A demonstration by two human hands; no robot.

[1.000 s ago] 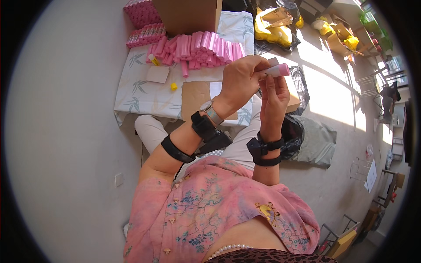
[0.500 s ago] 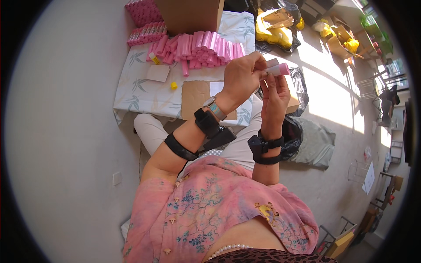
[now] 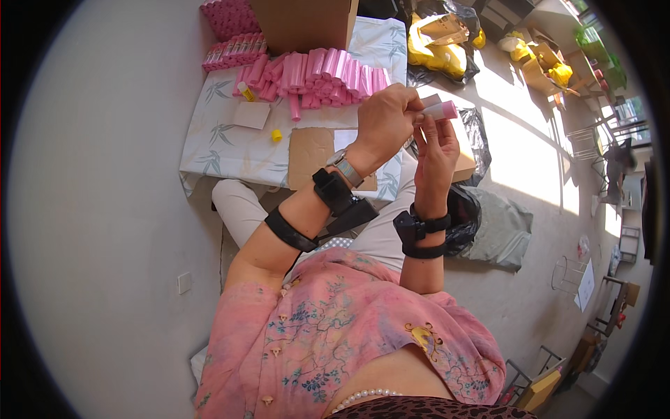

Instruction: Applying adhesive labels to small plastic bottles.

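Up in front of me, past the table's right part, both hands hold a small pink roll [image 3: 449, 109] with a whitish paper band around it. My left hand [image 3: 386, 124] pinches the band's near end between thumb and bent fingers. From below, my right hand [image 3: 437, 143] has its thumb and fingers closed around the roll. The roll's pink end sticks out to the right. A heap of similar pink rolls [image 3: 324, 77] lies on the table beyond my left hand. A yellow glue stick [image 3: 245, 91] stands uncapped beside a pale square of paper [image 3: 252, 116], and its yellow cap [image 3: 276, 135] lies nearer me.
A patterned white cloth covers the table [image 3: 209, 143]. On it are a brown cardboard piece [image 3: 311, 149] and a large carton [image 3: 303, 28], with bundled pink rolls [image 3: 234, 52] at its left. Right of the table are black plastic bags [image 3: 477, 140] and a yellow bag [image 3: 447, 59].
The pink roll has shifted very slightly to the left and turned a little in my fingers. Both hands keep their grip; the things on the table lie as before.
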